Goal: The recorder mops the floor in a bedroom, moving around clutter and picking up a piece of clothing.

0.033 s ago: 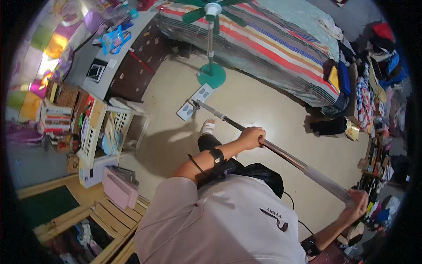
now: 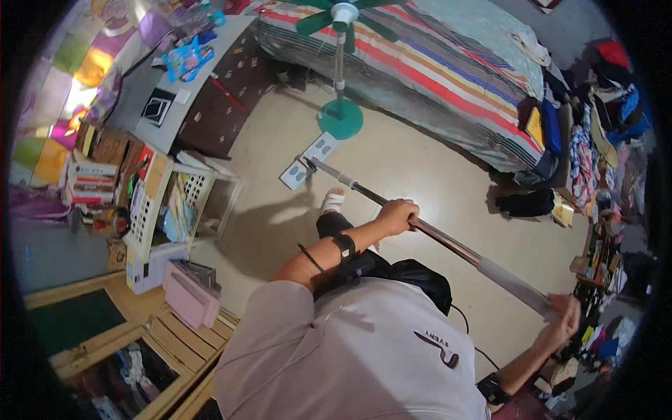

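A flat mop (image 2: 455, 249) slants across the floor in front of me. Its metal pole runs from the right down to a light rectangular mop head (image 2: 295, 175) lying on the tiles, just short of the fan's base. My left hand (image 2: 398, 215) is wrapped round the middle of the pole. At the upper end, my right hand (image 2: 564, 316) is closed on the grey grip. My left foot, in a white sandal (image 2: 334, 200), stands close to the mop head.
A green standing fan (image 2: 341, 120) stands beyond the mop head, before a bed with a striped cover (image 2: 420, 77). At left are a desk (image 2: 150, 129), a white shelf rack (image 2: 159, 192) and a wooden cabinet (image 2: 133, 308). Dark cloth (image 2: 525, 201) and piled clothes line the right.
Both my hands and the mop have shifted slightly left. The view of the room has moved a little, with the fan and desk now slightly further right.
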The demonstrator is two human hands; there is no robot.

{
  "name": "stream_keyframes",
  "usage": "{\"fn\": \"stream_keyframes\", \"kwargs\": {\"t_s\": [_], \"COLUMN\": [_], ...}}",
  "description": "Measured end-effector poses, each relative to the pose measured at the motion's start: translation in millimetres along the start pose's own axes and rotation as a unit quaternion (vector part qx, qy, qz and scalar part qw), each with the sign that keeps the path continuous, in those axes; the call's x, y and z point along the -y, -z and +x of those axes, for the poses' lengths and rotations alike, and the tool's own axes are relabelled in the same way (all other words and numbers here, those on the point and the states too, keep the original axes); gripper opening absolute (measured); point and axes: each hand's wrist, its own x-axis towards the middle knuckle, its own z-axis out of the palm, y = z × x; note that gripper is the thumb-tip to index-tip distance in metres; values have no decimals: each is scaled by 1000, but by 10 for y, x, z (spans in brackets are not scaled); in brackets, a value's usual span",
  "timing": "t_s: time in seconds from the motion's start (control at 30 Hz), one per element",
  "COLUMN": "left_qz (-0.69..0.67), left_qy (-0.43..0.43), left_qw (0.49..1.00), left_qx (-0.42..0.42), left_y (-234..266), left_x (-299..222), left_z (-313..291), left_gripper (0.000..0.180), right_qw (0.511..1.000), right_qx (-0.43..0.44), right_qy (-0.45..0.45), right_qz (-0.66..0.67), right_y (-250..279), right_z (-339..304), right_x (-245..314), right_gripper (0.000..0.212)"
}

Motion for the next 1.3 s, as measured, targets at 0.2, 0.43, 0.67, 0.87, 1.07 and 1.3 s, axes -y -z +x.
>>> {"fn": "stream_keyframes", "kwargs": {"t_s": [0.2,0.43,0.67,0.87,1.07,1.3], "left_qz": [7,75,65,55,159,167], "left_qy": [29,24,72,108,295,353], "left_qw": [999,987,988,992,942,920], "left_qx": [11,142,123,-24,-14,-27], "left_y": [-30,-227,25,682,1473,1409], "left_x": [505,625,865,1609,1896,1782], "left_z": [-128,-280,-425,-681,-1076,-1231], "left_gripper": [29,32,30,26,54,60], "right_qw": [964,894,870,841,835,782], "right_qx": [185,365,394,478,525,605], "right_qy": [-112,-157,-220,-206,-140,-41], "right_qz": [-152,-208,-200,-148,-86,-144], "right_y": [-468,-466,-906,-1928,-3018,-2992], "right_z": [22,-175,-161,-217,-705,-880], "right_x": [42,182,242,393,475,398], "right_gripper": [25,38,37,37,43,46]}}
